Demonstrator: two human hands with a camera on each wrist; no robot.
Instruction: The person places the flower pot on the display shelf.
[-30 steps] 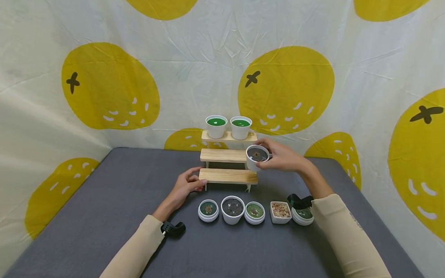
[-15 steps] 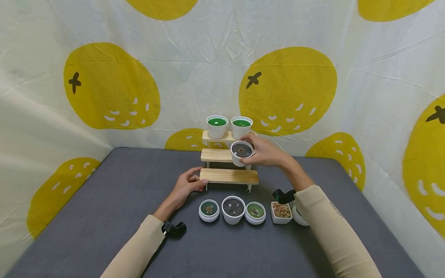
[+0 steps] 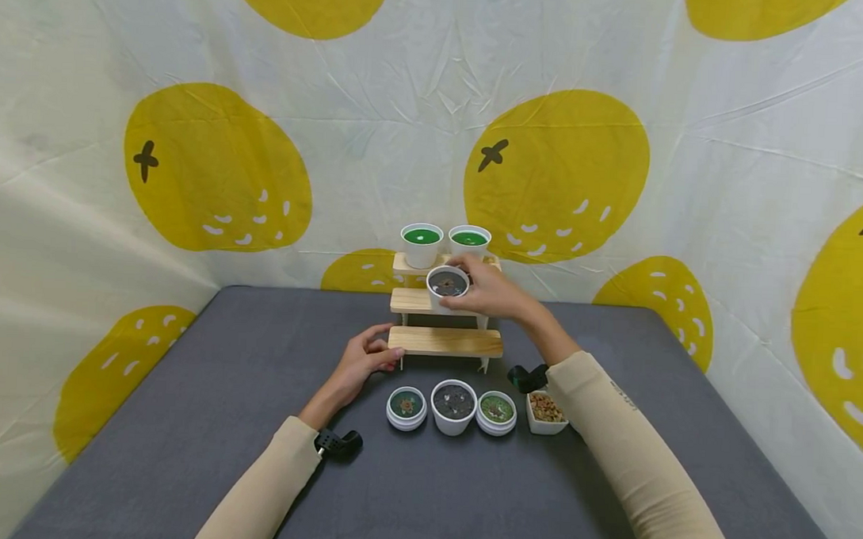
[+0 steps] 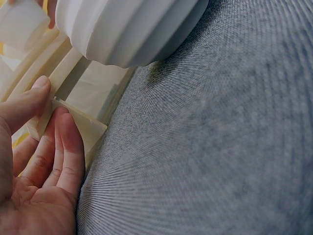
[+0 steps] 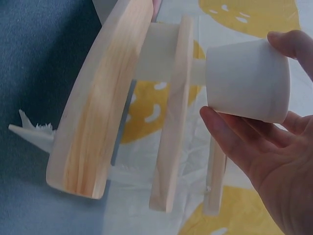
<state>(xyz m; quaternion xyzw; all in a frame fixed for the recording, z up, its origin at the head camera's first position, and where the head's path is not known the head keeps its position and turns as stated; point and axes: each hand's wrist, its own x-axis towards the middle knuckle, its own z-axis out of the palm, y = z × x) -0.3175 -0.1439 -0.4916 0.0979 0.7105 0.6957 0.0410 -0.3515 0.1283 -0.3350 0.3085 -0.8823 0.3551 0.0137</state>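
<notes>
My right hand (image 3: 493, 290) holds a white cup (image 3: 448, 285) with a dark grey filling and a small brown piece on top. The cup hangs upright above the middle step of a three-tier wooden stand (image 3: 443, 341); in the right wrist view, a gap shows between the cup's base (image 5: 210, 81) and that step (image 5: 171, 132). Two white cups with green filling, one on the left (image 3: 421, 249) and one on the right (image 3: 470, 241), stand on the top step. My left hand (image 3: 359, 364) grips the left end of the lowest step, thumb above and fingers by the pale leg (image 4: 88, 129).
On the grey cloth before the stand are a low ribbed pot (image 3: 407, 409), a dark-filled white cup (image 3: 454, 407), a green-topped ribbed pot (image 3: 496, 414) and a square dish of brown bits (image 3: 546, 410). My right sleeve covers another pot. A patterned curtain (image 3: 378, 157) hangs behind.
My right hand has carried the dark-filled cup leftward and slightly up, from the stand's right end to over the middle step. The left hand keeps its place.
</notes>
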